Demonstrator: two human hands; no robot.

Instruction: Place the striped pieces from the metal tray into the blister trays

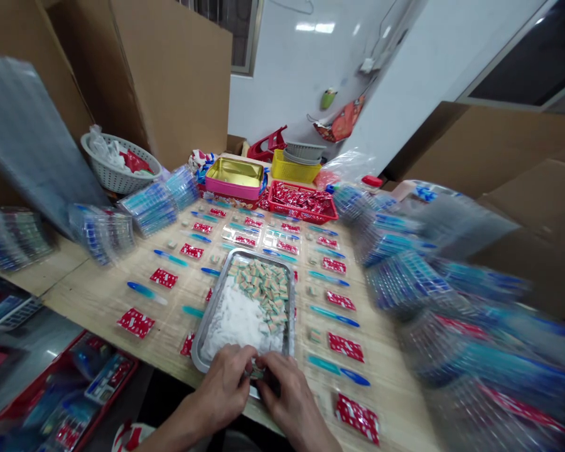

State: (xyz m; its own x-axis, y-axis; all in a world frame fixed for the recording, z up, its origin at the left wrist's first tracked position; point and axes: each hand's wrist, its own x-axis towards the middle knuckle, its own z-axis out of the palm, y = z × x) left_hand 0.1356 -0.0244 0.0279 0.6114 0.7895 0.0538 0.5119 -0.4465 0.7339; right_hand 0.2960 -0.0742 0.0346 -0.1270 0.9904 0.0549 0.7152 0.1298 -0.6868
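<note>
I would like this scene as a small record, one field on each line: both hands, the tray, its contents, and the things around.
Left hand: left hand, fingertips pinching a small piece
Right hand: right hand, pinching the same piece
Tray: metal tray, its near end beneath the hands
Contents: white material, green-and-tan blocks
Around: red packets, blue pieces
Behind: red basket, pink box
Right side: stacked clear packs, blurred
</note>
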